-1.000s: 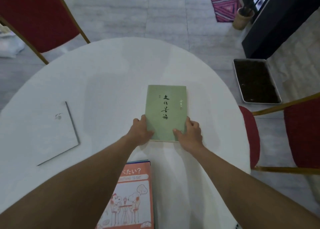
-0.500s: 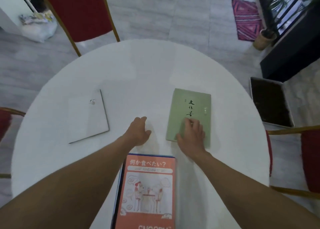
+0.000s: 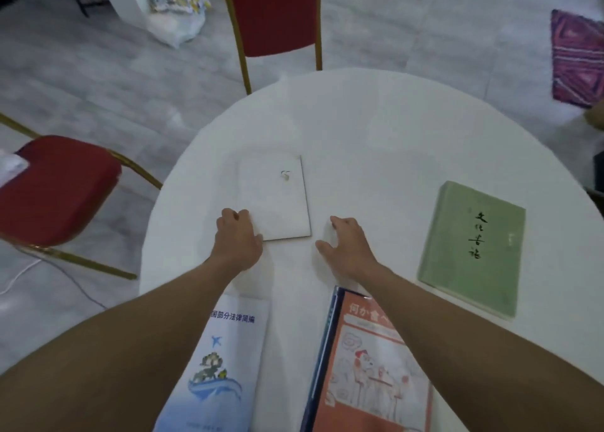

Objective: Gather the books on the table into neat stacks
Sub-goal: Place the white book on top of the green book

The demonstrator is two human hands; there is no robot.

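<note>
While L hand [image 3: 238,235] grips white book's [image 3: 274,199] near-left corner w/ curled fingers, R hand [image 3: 348,243] hovers beside it, fingers spread.

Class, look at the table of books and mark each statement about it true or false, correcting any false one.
1. The left hand touches the white book. True.
2. The green book lies stacked on the white book. False: it lies alone at the right, apart from the white book.
3. The right hand holds the green book. False: it is open on the table, beside the white book.
4. The orange book lies nearer the person than the white book. True.
5. Four books show on the table. True.
</note>
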